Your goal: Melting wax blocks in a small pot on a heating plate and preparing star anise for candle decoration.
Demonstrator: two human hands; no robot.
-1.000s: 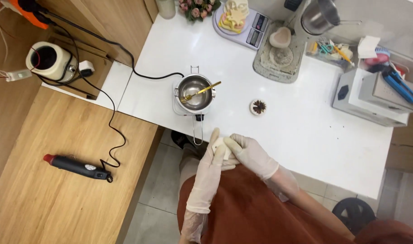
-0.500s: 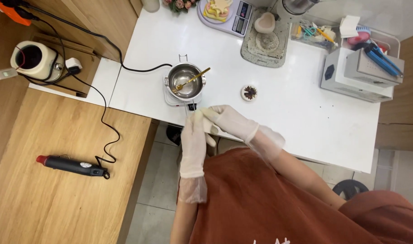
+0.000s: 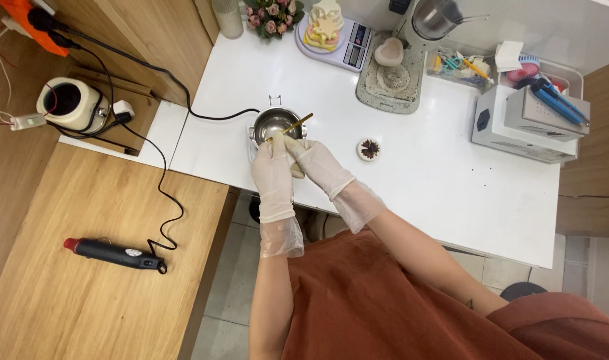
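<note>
You're holding both gloved hands together right at the near rim of the small steel melting pot (image 3: 276, 124), which is sitting on a white heater base on the white bench (image 3: 438, 180). Your left hand (image 3: 272, 175) is reaching up w/ fingers (image 3: 276, 141) pressed together and pointing toward the pot; your right hand (image 3: 316, 163) is coming in from the right side of the pot, its fingers (image 3: 292, 147) meeting the left ones. Something small is prob. pinched between them, but it's hidden by the gloves, so can't tell what. A gold spoon (image 3: 292, 127) is leaning in the pot, handle sticking out over the rim to the right, just above your fingertips. Right of the pot, well apart from your hands, a small round dish w/ dark dried bits (image 3: 369, 149) is lying on the bench. Behind the pot, at the far edge, a kitchen scale (image 3: 358, 37) is carrying a pale molded piece, and a heart-shaped mold (image 3: 388, 51) is resting on a grey mat. A black cord (image 3: 164, 70) is running from the pot to the left, over to the wooden surface where a black heat gun (image 3: 114, 253) is lying.
</note>
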